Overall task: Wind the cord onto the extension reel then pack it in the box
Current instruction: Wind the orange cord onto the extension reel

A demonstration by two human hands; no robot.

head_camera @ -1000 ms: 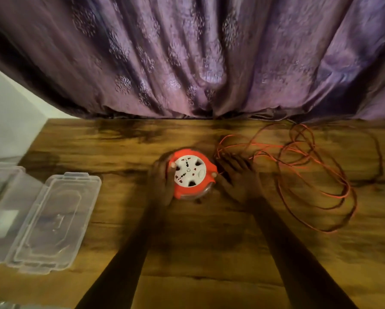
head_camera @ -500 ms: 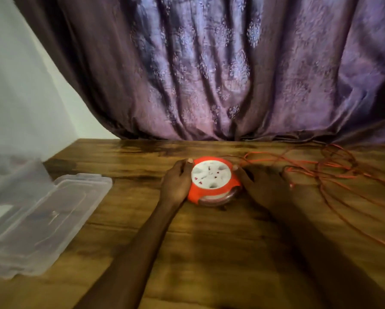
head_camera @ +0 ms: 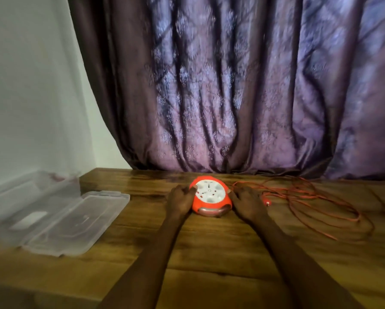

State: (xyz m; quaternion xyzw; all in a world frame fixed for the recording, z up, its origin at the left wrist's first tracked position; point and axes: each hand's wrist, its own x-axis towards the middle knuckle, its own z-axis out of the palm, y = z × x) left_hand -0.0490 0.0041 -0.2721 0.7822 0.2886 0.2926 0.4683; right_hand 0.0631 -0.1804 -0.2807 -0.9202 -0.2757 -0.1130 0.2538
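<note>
While cord (head_camera: 316, 204) lay loose on table (head_camera: 209, 253), winding barely begun. Left hand (head_camera: 181, 200) and right hand (head_camera: 246, 202) cupped reel (head_camera: 210, 196), clasping it. Box (head_camera: 60, 221) open, unpacked.

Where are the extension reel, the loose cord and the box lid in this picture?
extension reel (head_camera: 210, 194): head view, on its white socket face.
cord (head_camera: 321, 208): head view, on a loose red loop lying on the table.
box lid (head_camera: 75, 224): head view, on its clear flat panel.
</note>
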